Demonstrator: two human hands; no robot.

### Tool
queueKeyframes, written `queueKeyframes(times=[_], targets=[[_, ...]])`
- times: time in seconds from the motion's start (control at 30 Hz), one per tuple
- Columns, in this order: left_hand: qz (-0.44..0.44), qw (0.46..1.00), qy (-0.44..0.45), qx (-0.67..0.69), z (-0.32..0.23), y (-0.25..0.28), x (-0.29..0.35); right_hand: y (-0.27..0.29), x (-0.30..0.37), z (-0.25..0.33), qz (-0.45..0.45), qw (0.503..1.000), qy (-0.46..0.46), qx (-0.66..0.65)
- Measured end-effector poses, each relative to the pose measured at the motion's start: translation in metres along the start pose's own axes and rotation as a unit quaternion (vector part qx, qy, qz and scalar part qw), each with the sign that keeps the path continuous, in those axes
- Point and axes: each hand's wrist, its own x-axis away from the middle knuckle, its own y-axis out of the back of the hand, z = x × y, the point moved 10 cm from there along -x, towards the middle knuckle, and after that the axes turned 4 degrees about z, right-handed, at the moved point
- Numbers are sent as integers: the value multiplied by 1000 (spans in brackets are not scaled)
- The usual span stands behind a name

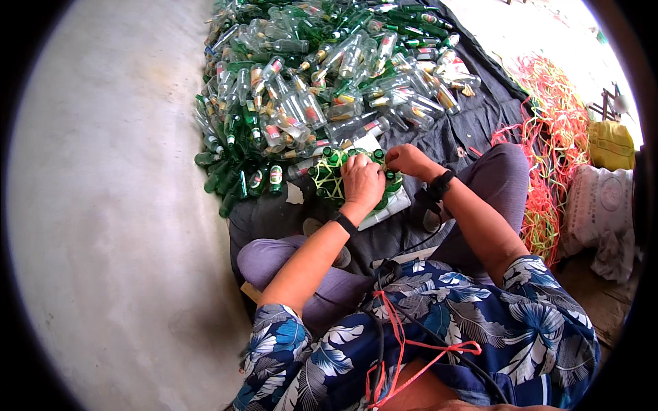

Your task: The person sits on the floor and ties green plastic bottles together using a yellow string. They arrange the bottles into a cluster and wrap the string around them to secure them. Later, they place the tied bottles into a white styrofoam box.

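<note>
A tight bundle of upright green glass bottles (330, 159) stands between my legs, with yellow-green plastic strap (327, 179) laced around the necks. My left hand (364, 181) lies over the top of the bundle, its fingers bent down among the necks; what they grip is hidden. At the bundle's far right edge, my right hand (406, 161) has its fingers pinched together beside a bottle neck. Whatever lies between those fingertips is too small to make out. Under the bundle sits a white board or slab (391, 207).
Loose clear and green bottles (295, 103) form a large pile on a black sheet (456, 130) beyond the bundle. Pink and green strapping (548, 137) lies tangled at right, beside a white sack (598, 205) and a yellow bag (611, 145). Pale floor (116, 205) extends on the left.
</note>
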Motion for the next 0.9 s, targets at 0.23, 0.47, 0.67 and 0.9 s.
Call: queueKeyframes(times=[0.23, 0.47, 0.67, 0.9], targets=[[-21, 1000, -4, -6, -2, 3, 2, -13, 7, -15, 62, 974, -118, -183], [-27, 999, -22, -10, -5, 4, 2, -3, 6, -13, -43, 991, -62, -112], [-33, 999, -37, -22, -6, 3, 4, -5, 17, -4, -38, 979, -106, -168], [-38, 993, -81, -81, -14, -1, 5, -3, 27, 7, -39, 977, -111, -178]])
